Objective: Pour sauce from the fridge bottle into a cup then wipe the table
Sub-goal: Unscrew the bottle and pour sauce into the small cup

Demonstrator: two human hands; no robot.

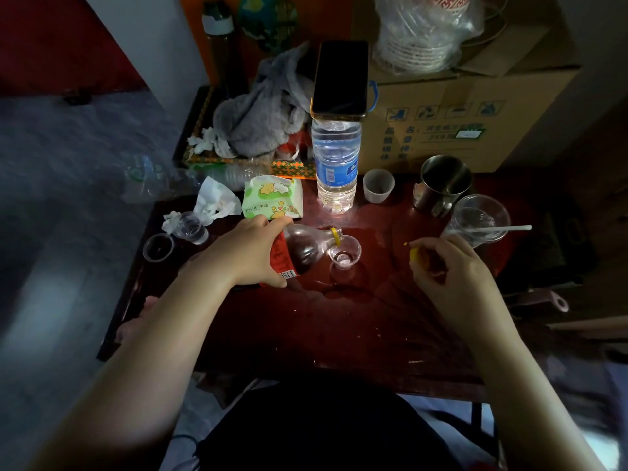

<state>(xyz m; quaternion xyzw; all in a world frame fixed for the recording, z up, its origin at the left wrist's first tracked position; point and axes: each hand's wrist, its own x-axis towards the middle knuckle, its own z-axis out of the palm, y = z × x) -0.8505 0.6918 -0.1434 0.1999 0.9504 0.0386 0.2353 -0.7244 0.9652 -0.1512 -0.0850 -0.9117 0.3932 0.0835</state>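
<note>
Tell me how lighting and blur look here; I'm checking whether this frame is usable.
Head view: dim overall, with a bright glare patch on the table below the water bottle; wide-angle bending and smear at the edges; the sauce bottle and small cup at center stay fairly sharp.

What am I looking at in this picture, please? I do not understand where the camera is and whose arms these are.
There is no machine here. A person wears one camera on the head, so you look down at their own two arms. The left hand tips a dark sauce bottle with a red label so that its mouth is over a small clear cup. The right hand pinches something yellow, probably the bottle's cap. On the dark red table stand a water bottle with a phone on top, a metal mug, more cups and a tissue pack.
</note>
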